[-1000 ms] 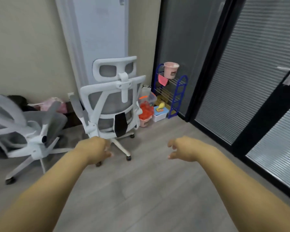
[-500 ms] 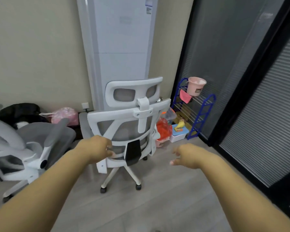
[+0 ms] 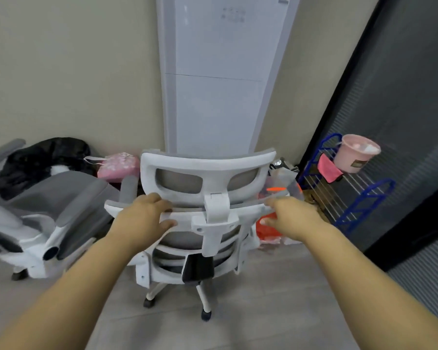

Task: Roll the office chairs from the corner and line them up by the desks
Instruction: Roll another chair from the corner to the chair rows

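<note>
Beige wall (image 3: 68,72), grey wood floor (image 3: 276,311), tall white air conditioner (image 3: 220,72)

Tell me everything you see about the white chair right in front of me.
The white chair stands upright on dark casters, its back toward the camera. It has a white plastic frame, grey mesh backrest and headrest, and a black lumbar piece low down. The left hand and right hand grip the backrest's top edge.

Both forearms bare to the frame edge; hands, left (image 3: 143,218) and right (image 3: 292,219), apparently ungloved, ringless.
</note>
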`<state>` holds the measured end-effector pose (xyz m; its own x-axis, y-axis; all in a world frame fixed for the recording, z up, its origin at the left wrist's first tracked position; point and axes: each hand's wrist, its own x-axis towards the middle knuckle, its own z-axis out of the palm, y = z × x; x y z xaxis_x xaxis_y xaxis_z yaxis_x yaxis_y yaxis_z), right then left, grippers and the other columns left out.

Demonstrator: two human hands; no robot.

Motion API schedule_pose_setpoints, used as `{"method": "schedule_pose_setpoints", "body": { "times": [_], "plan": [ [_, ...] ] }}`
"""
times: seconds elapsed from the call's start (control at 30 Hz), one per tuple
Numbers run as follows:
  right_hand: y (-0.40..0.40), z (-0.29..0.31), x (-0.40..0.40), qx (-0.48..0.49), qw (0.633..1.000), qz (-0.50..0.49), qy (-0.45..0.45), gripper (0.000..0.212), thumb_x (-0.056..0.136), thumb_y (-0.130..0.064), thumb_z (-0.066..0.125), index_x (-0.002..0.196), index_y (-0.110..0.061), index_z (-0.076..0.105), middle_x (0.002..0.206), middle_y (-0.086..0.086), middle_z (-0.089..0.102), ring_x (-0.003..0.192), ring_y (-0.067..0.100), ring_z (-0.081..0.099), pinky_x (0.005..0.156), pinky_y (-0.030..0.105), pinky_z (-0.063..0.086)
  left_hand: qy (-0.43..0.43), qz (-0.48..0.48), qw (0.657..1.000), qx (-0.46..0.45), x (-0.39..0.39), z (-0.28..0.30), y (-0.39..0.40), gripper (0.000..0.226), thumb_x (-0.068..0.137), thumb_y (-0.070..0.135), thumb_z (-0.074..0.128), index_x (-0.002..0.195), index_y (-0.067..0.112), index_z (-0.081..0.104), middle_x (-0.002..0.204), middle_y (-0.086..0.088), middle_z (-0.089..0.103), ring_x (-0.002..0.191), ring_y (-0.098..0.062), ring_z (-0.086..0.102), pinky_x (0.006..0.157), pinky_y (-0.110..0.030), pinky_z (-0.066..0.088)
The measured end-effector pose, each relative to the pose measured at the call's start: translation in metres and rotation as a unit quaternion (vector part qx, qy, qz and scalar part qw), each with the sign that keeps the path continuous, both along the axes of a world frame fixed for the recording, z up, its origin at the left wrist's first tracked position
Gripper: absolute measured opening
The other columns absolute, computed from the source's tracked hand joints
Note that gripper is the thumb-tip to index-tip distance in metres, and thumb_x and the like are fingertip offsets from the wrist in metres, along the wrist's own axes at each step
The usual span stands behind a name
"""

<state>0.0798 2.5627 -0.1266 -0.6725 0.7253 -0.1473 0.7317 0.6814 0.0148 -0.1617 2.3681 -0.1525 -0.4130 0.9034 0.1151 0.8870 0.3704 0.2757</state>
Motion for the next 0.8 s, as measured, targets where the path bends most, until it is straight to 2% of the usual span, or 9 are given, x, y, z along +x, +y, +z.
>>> {"method": "schedule_pose_setpoints", "body": {
  "times": [0.1, 0.23, 0.37, 0.53, 0.8],
  "plan": [
    [0.025, -0.008, -0.012, 0.021, 0.998, 0.048, 0.023, 0.050, 0.086, -0.046, 0.055, 0.130, -0.024, 0.046, 0.129, 0.004, 0.051, 0.115, 0.029, 0.049, 0.086, 0.040, 0.048, 0.017, 0.009, 1.000, -0.010, -0.006, -0.006, 0.009, 0.041, 0.081, 0.047, 0.061, 0.116, 0.026, 0.060, 0.109, 0.002, 0.057, 0.105, -0.021, 0.049, 0.086, -0.036, 0.045],
    [0.033, -0.032, -0.024, 0.024, 0.993, 0.108, 0.029, 0.052, 0.087, -0.049, 0.052, 0.133, -0.026, 0.044, 0.134, 0.000, 0.048, 0.121, 0.026, 0.045, 0.090, 0.037, 0.042, 0.044, 0.010, 0.999, -0.005, -0.014, -0.020, 0.004, 0.045, 0.076, 0.047, 0.068, 0.112, 0.020, 0.065, 0.109, -0.002, 0.065, 0.098, -0.026, 0.059, 0.084, -0.039, 0.048],
    [0.030, -0.047, -0.028, 0.042, 0.990, 0.123, 0.050, 0.053, 0.085, -0.051, 0.053, 0.132, -0.028, 0.046, 0.132, -0.003, 0.052, 0.122, 0.024, 0.045, 0.100, 0.040, 0.036, 0.039, 0.021, 0.999, 0.013, -0.018, -0.027, -0.004, 0.054, 0.076, 0.058, 0.054, 0.106, 0.015, 0.066, 0.100, -0.002, 0.068, 0.086, -0.026, 0.062, 0.078, -0.039, 0.051],
    [0.012, -0.052, -0.021, 0.020, 0.989, 0.113, 0.091, 0.052, 0.085, -0.048, 0.057, 0.130, -0.023, 0.051, 0.131, -0.001, 0.055, 0.119, 0.025, 0.049, 0.103, 0.046, 0.035, 0.008, 0.056, 0.998, 0.017, -0.005, -0.031, -0.017, 0.045, 0.081, 0.041, 0.066, 0.116, 0.013, 0.062, 0.112, -0.006, 0.063, 0.104, -0.028, 0.055, 0.092, -0.041, 0.044],
    [-0.055, -0.041, 0.014, -0.001, 0.986, 0.140, 0.096, 0.044, 0.093, -0.035, 0.051, 0.134, -0.022, 0.046, 0.138, -0.002, 0.049, 0.122, 0.024, 0.046, 0.099, 0.036, 0.035, -0.025, 0.078, 0.995, 0.061, 0.024, -0.036, -0.084, 0.048, 0.083, 0.039, 0.064, 0.123, 0.014, 0.057, 0.122, -0.002, 0.058, 0.116, -0.022, 0.048, 0.099, -0.034, 0.036]
  ]
}}
